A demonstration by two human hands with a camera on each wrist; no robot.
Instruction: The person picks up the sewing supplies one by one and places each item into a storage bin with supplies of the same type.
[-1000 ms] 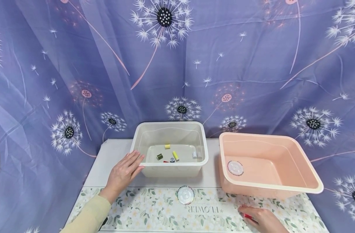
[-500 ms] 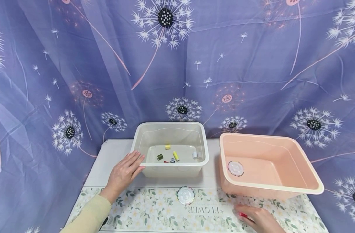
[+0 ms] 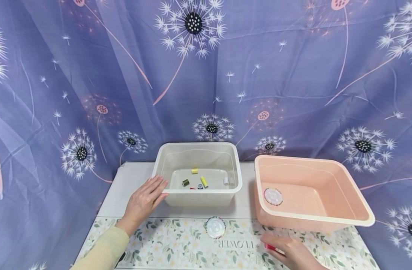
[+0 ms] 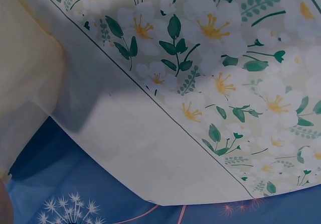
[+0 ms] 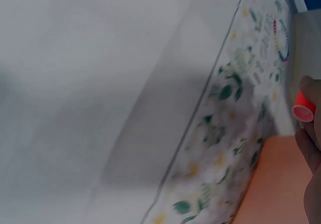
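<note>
Nearest, above the floral-banded white desk [image 3: 179, 243]: right hand [image 3: 292, 249], thumb and fingers clamped on a small red cylindrical spool [image 3: 269, 246], raised off the surface, one pale hollow end facing the right wrist camera. At left: pale yellow sleeve [image 3: 103, 251]; left hand [image 3: 143, 200] resting on the near-left corner of a light grey rectangular plastic bin [image 3: 199, 198], fingers extended and close together. On the desk between the hands: flat white disc [image 3: 215, 227] edged with coloured pin heads. Farther right: peach rectangular plastic bin [image 3: 304, 168], with a similar pin-edged disc [image 3: 273, 197] inside, near the left wall. On the floor of the grey bin, near to far: red item [image 3: 192, 188], partly hidden by the rim; dark blue spool [image 3: 200, 186]; dark green spool [image 3: 185, 182]; long yellow spool [image 3: 204, 182]; white spool [image 3: 226, 181]; short yellow spool [image 3: 194, 171]. Behind: purple-blue dandelion-print curtain [image 3: 246, 56].
</note>
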